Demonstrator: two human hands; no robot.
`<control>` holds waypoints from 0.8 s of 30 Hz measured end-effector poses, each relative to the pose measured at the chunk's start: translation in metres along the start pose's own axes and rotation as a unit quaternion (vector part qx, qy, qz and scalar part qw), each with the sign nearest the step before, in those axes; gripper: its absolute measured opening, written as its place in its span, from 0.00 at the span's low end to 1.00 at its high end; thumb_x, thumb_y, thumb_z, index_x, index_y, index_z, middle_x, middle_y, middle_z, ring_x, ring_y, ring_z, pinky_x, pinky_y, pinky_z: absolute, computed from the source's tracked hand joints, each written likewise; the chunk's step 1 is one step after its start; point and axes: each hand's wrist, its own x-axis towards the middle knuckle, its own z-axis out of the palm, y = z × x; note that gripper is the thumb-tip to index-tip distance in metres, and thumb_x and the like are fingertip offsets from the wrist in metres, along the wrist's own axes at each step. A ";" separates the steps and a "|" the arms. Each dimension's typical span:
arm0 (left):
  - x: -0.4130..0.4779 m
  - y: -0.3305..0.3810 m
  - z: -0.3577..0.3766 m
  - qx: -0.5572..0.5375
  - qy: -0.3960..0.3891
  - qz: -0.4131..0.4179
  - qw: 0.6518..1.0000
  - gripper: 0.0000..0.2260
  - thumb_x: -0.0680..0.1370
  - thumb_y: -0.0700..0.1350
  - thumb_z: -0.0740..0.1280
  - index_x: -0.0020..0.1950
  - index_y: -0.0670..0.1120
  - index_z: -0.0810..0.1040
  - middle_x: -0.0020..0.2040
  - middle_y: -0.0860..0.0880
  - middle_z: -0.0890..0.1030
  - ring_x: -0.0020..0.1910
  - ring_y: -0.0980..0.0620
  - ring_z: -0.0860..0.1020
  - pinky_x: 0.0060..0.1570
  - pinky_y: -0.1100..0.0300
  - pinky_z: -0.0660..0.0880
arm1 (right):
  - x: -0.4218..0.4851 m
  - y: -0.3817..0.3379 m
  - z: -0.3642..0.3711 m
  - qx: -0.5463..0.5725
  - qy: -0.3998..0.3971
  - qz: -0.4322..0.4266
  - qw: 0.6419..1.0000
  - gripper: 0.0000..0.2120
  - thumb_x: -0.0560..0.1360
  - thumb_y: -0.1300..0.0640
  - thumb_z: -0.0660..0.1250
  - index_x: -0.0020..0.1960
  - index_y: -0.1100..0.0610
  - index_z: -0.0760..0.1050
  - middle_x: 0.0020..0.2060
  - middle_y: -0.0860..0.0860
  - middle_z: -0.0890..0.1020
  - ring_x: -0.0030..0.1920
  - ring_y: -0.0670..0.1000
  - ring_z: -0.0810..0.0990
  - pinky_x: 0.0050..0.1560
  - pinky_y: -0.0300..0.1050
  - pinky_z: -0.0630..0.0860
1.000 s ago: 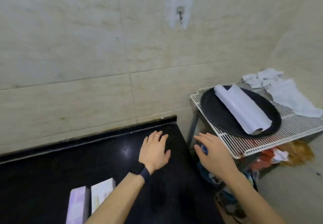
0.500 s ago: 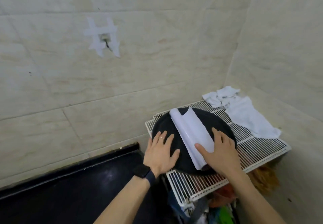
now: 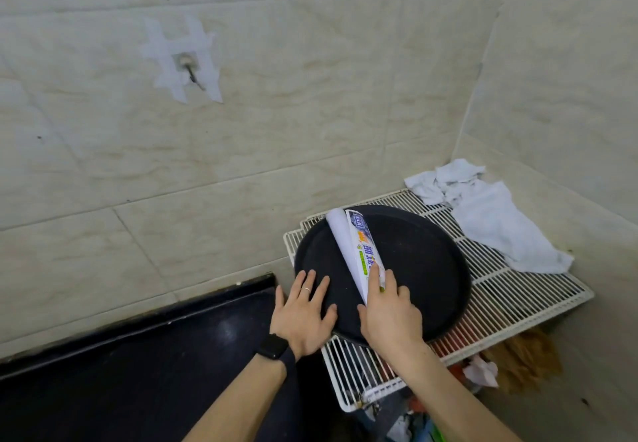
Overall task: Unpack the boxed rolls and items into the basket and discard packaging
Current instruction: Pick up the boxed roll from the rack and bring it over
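Note:
A white roll (image 3: pixel 345 251) with a printed label along one side lies across a round black tray (image 3: pixel 421 262) on a white wire rack (image 3: pixel 511 289). My right hand (image 3: pixel 388 314) grips the roll's near end, fingers curled over it. My left hand (image 3: pixel 302 310) lies flat on the tray's left rim, fingers spread, a ring on one finger and a black watch on the wrist. No basket or box is in view.
A crumpled white cloth (image 3: pixel 490 217) lies on the rack's far right corner. A black countertop (image 3: pixel 138 372) runs to the left below the tiled wall. A taped hook (image 3: pixel 186 65) is on the wall. Crumpled packaging and clutter (image 3: pixel 483 372) sit under the rack.
The view swung from the counter to the rack. Both hands moved onto the tray; my right hand closed round the roll's end, and the roll turned so its printed label shows.

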 end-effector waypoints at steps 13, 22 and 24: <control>-0.001 0.001 0.003 -0.015 0.022 -0.005 1.000 0.28 0.80 0.60 0.48 0.80 0.56 0.51 0.81 0.51 0.50 0.79 0.53 0.42 0.76 0.41 0.43 | -0.006 0.012 0.005 0.102 0.014 -0.021 0.994 0.27 0.82 0.43 0.53 0.79 0.39 0.49 0.68 0.52 0.70 0.59 0.57 0.69 0.56 0.53 0.74; -0.018 -0.012 -0.004 -0.023 0.058 0.035 0.997 0.23 0.83 0.58 0.47 0.77 0.57 0.61 0.79 0.54 0.59 0.79 0.51 0.48 0.77 0.45 0.44 | -0.003 0.020 -0.001 0.205 -0.005 -0.008 0.979 0.35 0.77 0.52 0.65 0.78 0.37 0.52 0.65 0.53 0.71 0.58 0.59 0.75 0.59 0.52 0.74; -0.033 -0.030 -0.007 -0.033 0.080 0.029 0.996 0.22 0.83 0.58 0.48 0.76 0.59 0.62 0.78 0.55 0.60 0.79 0.51 0.50 0.77 0.48 0.46 | -0.006 0.018 -0.009 0.259 -0.002 -0.007 0.966 0.35 0.76 0.53 0.67 0.78 0.39 0.56 0.61 0.54 0.76 0.58 0.58 0.77 0.58 0.50 0.73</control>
